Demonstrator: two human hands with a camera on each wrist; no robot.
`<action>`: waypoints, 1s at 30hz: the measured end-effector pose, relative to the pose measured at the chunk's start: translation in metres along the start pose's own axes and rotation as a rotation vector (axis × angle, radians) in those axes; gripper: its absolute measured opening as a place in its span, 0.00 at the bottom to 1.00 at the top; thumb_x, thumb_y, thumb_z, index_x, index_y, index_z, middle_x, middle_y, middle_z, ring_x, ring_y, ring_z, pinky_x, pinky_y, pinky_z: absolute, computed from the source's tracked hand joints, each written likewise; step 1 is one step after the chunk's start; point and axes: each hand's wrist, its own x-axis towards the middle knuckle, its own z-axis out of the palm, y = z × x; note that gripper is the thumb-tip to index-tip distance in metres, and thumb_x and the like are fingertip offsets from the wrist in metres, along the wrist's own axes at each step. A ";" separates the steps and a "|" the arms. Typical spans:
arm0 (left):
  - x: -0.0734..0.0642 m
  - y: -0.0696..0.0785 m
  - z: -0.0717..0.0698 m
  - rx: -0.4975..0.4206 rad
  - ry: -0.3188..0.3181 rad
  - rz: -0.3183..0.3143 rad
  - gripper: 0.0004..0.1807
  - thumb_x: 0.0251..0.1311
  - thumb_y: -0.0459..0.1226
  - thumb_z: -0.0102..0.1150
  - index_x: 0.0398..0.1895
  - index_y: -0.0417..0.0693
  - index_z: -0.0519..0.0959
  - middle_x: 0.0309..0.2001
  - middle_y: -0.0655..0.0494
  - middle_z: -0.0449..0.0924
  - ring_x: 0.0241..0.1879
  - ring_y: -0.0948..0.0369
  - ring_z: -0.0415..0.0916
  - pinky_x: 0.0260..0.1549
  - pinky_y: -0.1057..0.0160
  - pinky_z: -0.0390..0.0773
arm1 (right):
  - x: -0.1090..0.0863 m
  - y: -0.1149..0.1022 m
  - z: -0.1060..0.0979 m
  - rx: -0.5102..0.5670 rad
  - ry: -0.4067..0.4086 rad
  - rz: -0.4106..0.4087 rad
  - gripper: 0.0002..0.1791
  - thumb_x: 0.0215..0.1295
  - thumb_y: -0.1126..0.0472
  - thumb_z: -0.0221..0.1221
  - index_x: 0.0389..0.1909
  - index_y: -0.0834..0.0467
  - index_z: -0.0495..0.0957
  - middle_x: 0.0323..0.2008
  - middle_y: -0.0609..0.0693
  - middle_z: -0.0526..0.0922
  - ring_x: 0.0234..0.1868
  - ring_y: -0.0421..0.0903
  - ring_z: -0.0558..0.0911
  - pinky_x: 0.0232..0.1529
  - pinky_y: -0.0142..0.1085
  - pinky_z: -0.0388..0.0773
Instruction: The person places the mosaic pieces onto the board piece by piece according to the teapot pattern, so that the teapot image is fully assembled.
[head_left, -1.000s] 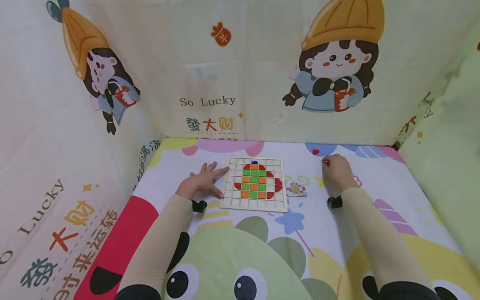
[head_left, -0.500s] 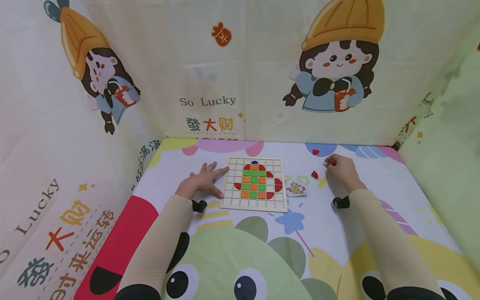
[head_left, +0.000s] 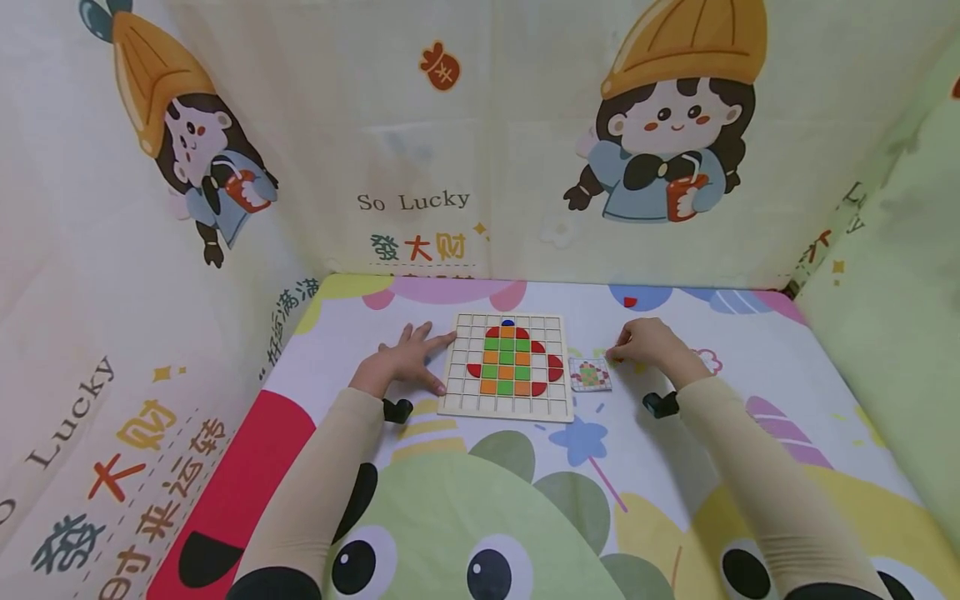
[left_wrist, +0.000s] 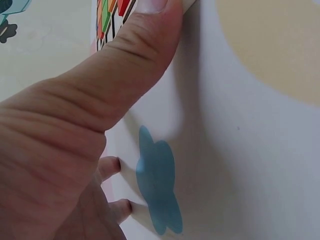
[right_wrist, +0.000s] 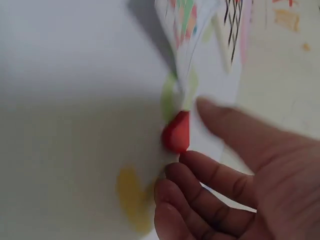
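My left hand point(head_left: 401, 360) lies spread at the left edge of a square wooden grid board point(head_left: 468, 408), thumb and index finger touching it. Green, orange and red tiles point(head_left: 507, 358) form a pattern on the board, with one blue piece point(head_left: 507, 322) at the top. My right hand point(head_left: 652, 346) reaches down beside a small pattern card point(head_left: 591, 375). In the right wrist view, a red half-round tile point(right_wrist: 177, 132) lies at the index fingertip, while the blurred thumb stands apart from it. From the head view, the fingers mostly hide this tile.
Another red tile point(head_left: 630, 302) lies toward the back of the table, beyond the right hand. A printed cartoon cloth point(head_left: 510, 500) covers the table. Hanging fabric point(head_left: 525, 167) encloses the back and both sides.
My right hand first held a red tile, left it on the table and drew back to the right. Now it has returned left to that tile. The left hand stays put.
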 end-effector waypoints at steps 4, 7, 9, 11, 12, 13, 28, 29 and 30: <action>0.001 0.000 0.000 0.002 -0.001 0.001 0.63 0.46 0.57 0.81 0.83 0.76 0.49 0.85 0.47 0.30 0.82 0.36 0.22 0.65 0.16 0.37 | 0.004 -0.009 0.006 -0.002 0.015 -0.055 0.10 0.63 0.60 0.69 0.39 0.62 0.83 0.36 0.56 0.86 0.34 0.50 0.78 0.35 0.37 0.74; 0.001 0.000 0.000 0.011 -0.001 -0.001 0.64 0.45 0.57 0.80 0.83 0.76 0.49 0.85 0.46 0.30 0.82 0.35 0.23 0.65 0.15 0.38 | 0.006 -0.013 0.009 0.024 -0.006 -0.076 0.09 0.63 0.64 0.68 0.42 0.61 0.83 0.42 0.60 0.85 0.40 0.53 0.79 0.40 0.40 0.77; 0.001 0.000 0.000 0.011 -0.001 0.000 0.64 0.45 0.58 0.80 0.83 0.76 0.49 0.85 0.46 0.31 0.82 0.35 0.23 0.65 0.15 0.38 | 0.007 -0.014 0.011 0.046 -0.021 -0.085 0.09 0.64 0.65 0.68 0.43 0.62 0.82 0.44 0.61 0.85 0.41 0.54 0.79 0.43 0.41 0.78; 0.000 0.000 0.000 0.007 -0.002 0.002 0.64 0.45 0.58 0.80 0.83 0.76 0.49 0.85 0.46 0.31 0.81 0.35 0.23 0.65 0.15 0.38 | 0.008 -0.014 0.012 0.060 -0.018 -0.088 0.09 0.64 0.65 0.68 0.43 0.62 0.83 0.42 0.60 0.85 0.41 0.53 0.78 0.43 0.41 0.77; -0.001 0.001 -0.001 0.006 -0.003 0.004 0.64 0.45 0.58 0.80 0.83 0.76 0.49 0.85 0.46 0.31 0.81 0.35 0.23 0.64 0.15 0.38 | 0.008 -0.014 0.012 0.068 -0.013 -0.093 0.08 0.64 0.65 0.68 0.42 0.62 0.83 0.41 0.59 0.85 0.40 0.53 0.78 0.43 0.41 0.77; -0.001 0.001 -0.001 0.004 -0.003 0.005 0.64 0.46 0.57 0.80 0.83 0.76 0.49 0.85 0.46 0.31 0.82 0.35 0.23 0.65 0.15 0.38 | 0.008 -0.014 0.012 0.080 -0.012 -0.100 0.08 0.64 0.65 0.68 0.42 0.62 0.83 0.40 0.58 0.85 0.40 0.53 0.78 0.43 0.41 0.77; -0.002 0.002 -0.001 0.005 -0.006 -0.014 0.63 0.46 0.57 0.80 0.83 0.77 0.48 0.85 0.48 0.30 0.82 0.36 0.22 0.66 0.16 0.38 | 0.011 -0.041 0.012 0.310 -0.004 -0.078 0.14 0.71 0.58 0.63 0.50 0.63 0.83 0.45 0.58 0.88 0.44 0.51 0.83 0.50 0.41 0.82; -0.002 0.002 -0.001 0.004 -0.006 -0.014 0.63 0.46 0.57 0.80 0.83 0.77 0.48 0.85 0.48 0.30 0.82 0.36 0.22 0.66 0.16 0.38 | 0.011 -0.045 0.013 0.342 -0.016 -0.077 0.14 0.72 0.58 0.63 0.51 0.63 0.83 0.46 0.58 0.88 0.45 0.51 0.84 0.52 0.41 0.83; -0.002 0.002 -0.001 0.001 -0.006 -0.014 0.63 0.46 0.57 0.80 0.83 0.78 0.48 0.85 0.48 0.30 0.82 0.36 0.22 0.66 0.16 0.38 | 0.011 -0.048 0.013 0.367 -0.028 -0.077 0.15 0.72 0.57 0.62 0.52 0.63 0.83 0.47 0.58 0.87 0.45 0.50 0.84 0.54 0.42 0.83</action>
